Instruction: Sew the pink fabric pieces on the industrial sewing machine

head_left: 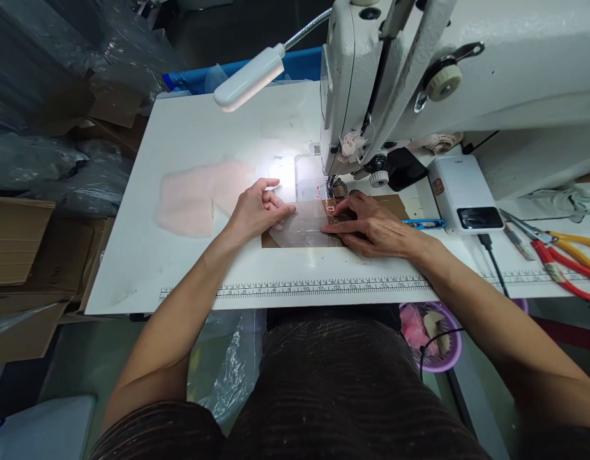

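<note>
My left hand (262, 209) has its thumb on the left edge of a thin, see-through whitish piece of fabric (302, 220), with fingertips showing below the edge. That fabric lies over a flat brown sheet (391, 206) on the table. My right hand (371, 227) rests palm down, its fingers stretched out and pressing on the fabric and brown sheet. Just above the right fingertips is the presser foot (330, 182) of a white sewing machine (343, 83). A small orange-red mark (330, 209) shows by the right index finger.
A pale pink cut piece (189, 198) lies on the white table (142, 255). A lamp (249, 80) hangs above. To the right are a blue-handled tool (424, 224), a white power bank (465, 191) and scissors (563, 255). A printed ruler (295, 289) runs along the front edge.
</note>
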